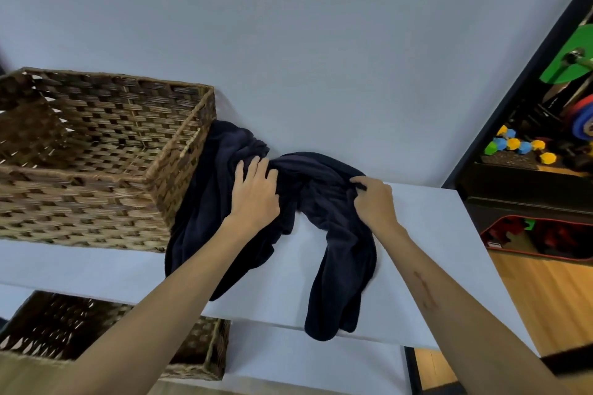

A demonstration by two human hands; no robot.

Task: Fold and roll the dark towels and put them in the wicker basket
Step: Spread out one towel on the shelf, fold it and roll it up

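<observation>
Left hand [255, 191] flat, right hand [373, 200] pinching crumpled plush dark towels [340, 253] beside woven wicker basket [96, 151].

A home gym or exercise room with a storage corner. A white shelf unit [426, 234] stands against a plain pale wall [305, 42]. To its right, over a wooden floor [542, 298], lie a green weight plate on a barbell [568, 64], red and blue plates [582, 128] and small coloured dumbbells [519, 146]. A woven basket [96, 154] sits on the shelf's left end, another basket [199, 356] below.
</observation>
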